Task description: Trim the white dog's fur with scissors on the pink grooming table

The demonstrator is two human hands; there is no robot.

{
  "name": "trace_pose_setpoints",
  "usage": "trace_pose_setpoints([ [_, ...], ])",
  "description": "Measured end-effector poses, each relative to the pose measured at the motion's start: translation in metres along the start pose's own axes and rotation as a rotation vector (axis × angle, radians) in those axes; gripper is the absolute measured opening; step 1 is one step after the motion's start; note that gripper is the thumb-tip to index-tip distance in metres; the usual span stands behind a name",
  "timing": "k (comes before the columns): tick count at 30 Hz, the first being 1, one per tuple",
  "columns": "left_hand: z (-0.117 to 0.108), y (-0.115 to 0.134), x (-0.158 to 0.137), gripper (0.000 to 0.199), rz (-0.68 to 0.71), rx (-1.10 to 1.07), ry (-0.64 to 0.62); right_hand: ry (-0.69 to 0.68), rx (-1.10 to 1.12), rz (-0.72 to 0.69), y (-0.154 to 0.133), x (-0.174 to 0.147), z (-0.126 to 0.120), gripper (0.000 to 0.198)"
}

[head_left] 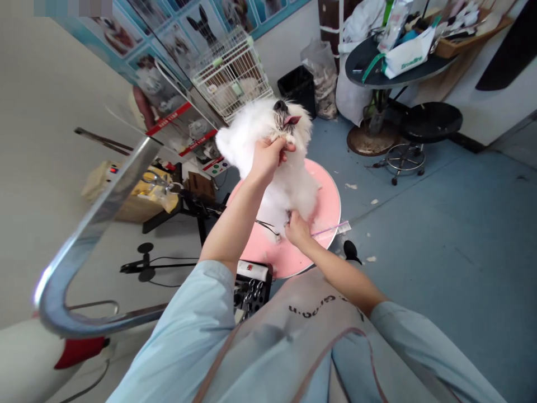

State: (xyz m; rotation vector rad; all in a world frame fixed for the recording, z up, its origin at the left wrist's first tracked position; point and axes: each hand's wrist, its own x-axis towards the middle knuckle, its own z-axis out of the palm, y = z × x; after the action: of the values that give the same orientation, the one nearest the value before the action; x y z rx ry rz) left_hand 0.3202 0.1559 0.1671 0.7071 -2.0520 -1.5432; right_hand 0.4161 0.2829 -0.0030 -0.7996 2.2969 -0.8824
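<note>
L hand [268,158] closed around the muzzle/chin fur of the white dog [272,162], holding the head up; tongue out just above the fingers. R hand [297,229] low at the dog's underside/front legs, fingers curled on thin scissors [266,225], blades pointing left out of the fist. Exact finger positions in the loops: can't tell, too small.

Dog sits upright on the round pink table [327,207], body approx. centre, head tipped back twd the far wall. Comb [333,228] w/ pinkish handle lies on the table's right edge, just beside the R hand, teeth end overhanging the rim.

Both forearms bare, light-blue sleeves, grey apron w/ lettering below.

Around it:
- chrome grooming arm [100,224] curves up at left, close to cam
- black tool case [251,285] w/ metal bits just under the table's near edge, touching L elbow area in view
- white wire cage [232,73] behind the dog, against wall w/ pet posters
- black bin [298,87] and clear bag next to it
- dark round table [377,70] top right, cluttered w/ bags/boxes; black stool [428,123] beside it
- fur tufts scattered on the blue floor [440,224]
</note>
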Motion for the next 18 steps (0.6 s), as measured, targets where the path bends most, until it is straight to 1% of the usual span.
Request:
trace_pose_setpoints([
  [1, 0.0, 0.0, 0.0, 0.018, -0.007, -0.006, -0.007, -0.009, 0.003, 0.025, 0.002, -0.002, 0.002, 0.031],
  [3, 0.001, -0.001, 0.0, 0.017, -0.02, -0.01, -0.018, -0.018, 0.01, 0.033, 0.008, -0.008, 0.009, 0.031],
  [6, 0.003, -0.002, -0.001, 0.016, -0.028, -0.005, -0.025, -0.001, -0.023, 0.011, 0.01, -0.016, 0.017, 0.045],
  [7, 0.004, -0.003, -0.002, 0.016, -0.028, -0.002, -0.025, 0.014, -0.04, 0.01, 0.008, -0.015, 0.017, 0.046],
  [10, 0.006, -0.003, -0.005, 0.017, -0.029, 0.011, -0.031, 0.049, -0.049, 0.036, 0.002, -0.008, 0.012, 0.031],
  [11, 0.006, -0.003, -0.006, 0.017, -0.03, 0.016, -0.035, 0.049, -0.039, 0.045, 0.002, -0.007, 0.01, 0.03],
  [15, 0.007, -0.001, -0.009, 0.018, -0.027, 0.031, -0.052, 0.007, -0.039, 0.042, 0.004, -0.012, 0.009, 0.032],
  [18, 0.009, -0.002, -0.01, 0.018, -0.016, 0.034, -0.057, 0.059, -0.072, 0.01, 0.003, -0.011, 0.008, 0.043],
])
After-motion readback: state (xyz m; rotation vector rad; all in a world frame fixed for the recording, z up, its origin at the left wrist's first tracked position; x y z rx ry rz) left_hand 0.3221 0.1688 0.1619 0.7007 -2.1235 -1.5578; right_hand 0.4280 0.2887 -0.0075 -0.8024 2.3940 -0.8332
